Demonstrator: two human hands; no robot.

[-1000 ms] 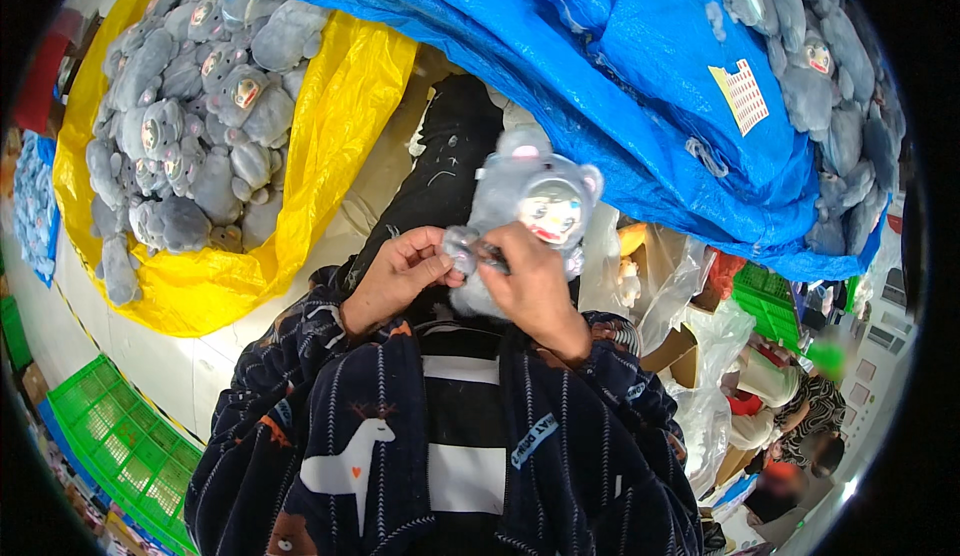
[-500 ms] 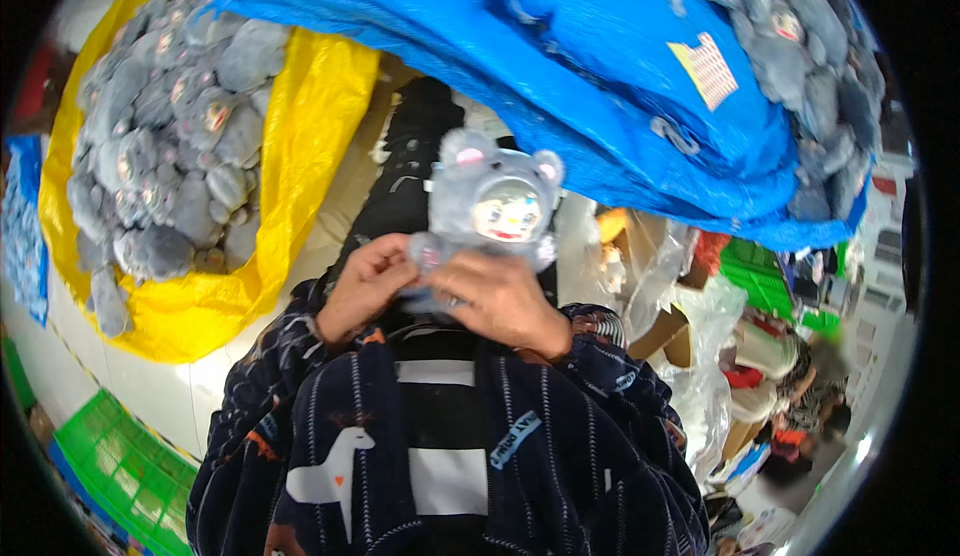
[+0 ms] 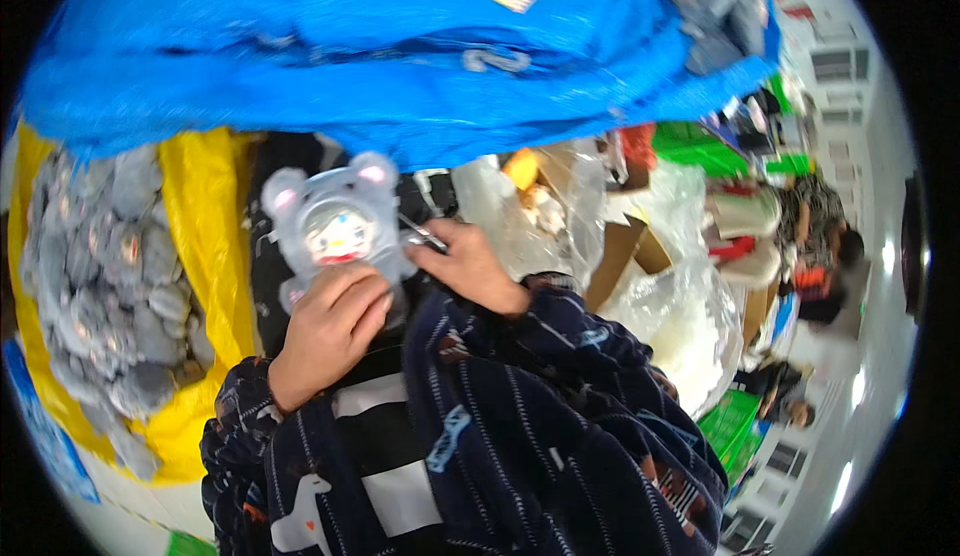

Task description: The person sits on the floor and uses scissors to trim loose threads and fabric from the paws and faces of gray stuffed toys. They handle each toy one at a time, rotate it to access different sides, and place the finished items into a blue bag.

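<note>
A grey plush toy (image 3: 320, 206) with round ears, pink inner ears and a doll-like face panel rests upright over my lap. My left hand (image 3: 335, 331) is closed over its lower front, just below the face, fingers bent together on the fur. At the toy's right side, my right hand (image 3: 470, 266) grips a small tool (image 3: 425, 236) with a slim metal tip and a dark handle. Its exact kind is blurred. The tip points up and left, beside the toy's head.
On the left, a yellow sack (image 3: 205, 246) holds many grey plush toys (image 3: 110, 256). A large blue sack (image 3: 330, 66) spreads across the front, with more grey plush at its far right. Clear plastic bags (image 3: 680, 346) and a cardboard box (image 3: 625, 256) stand right. People (image 3: 815, 226) sit beyond.
My view has swung right. My right hand has come off the plush toy's lower front and now holds a small tool beside it. My left hand has moved onto the toy's front.
</note>
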